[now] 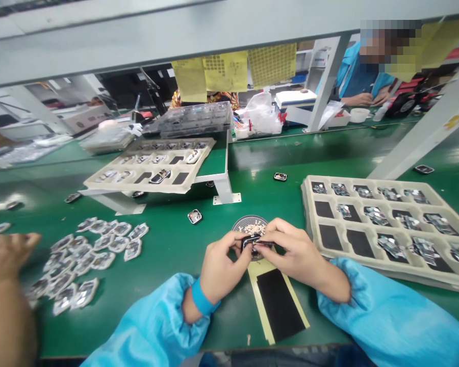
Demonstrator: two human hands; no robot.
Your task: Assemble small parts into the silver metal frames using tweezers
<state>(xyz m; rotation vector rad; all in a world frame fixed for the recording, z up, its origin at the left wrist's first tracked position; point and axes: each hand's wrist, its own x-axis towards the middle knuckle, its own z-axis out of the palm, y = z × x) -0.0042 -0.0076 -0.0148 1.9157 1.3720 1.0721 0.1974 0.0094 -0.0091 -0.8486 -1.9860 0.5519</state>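
Observation:
My left hand (225, 265) pinches a small black smartwatch case (248, 240) with rounded corners. From the other side, the fingers of my right hand (290, 247) close at the case's edge; a small dark piece shows between them, too hidden to name. Beneath both hands is a round grey perforated dish (248, 220) holding many small pale bits. Nearer my body, a black rectangular pad (279, 303) lies on a yellow sheet (262, 326). Just beyond the dish, another opened watch case (195, 216) rests on the green table.
On the right, a cream compartment tray (309, 219) carries small circuit boards. Another tray (176, 186) sits on a raised stand (224, 186). Many watch parts in pale holders (84, 255) lie left, near another person's hand (11, 255). A person (363, 76) sits across.

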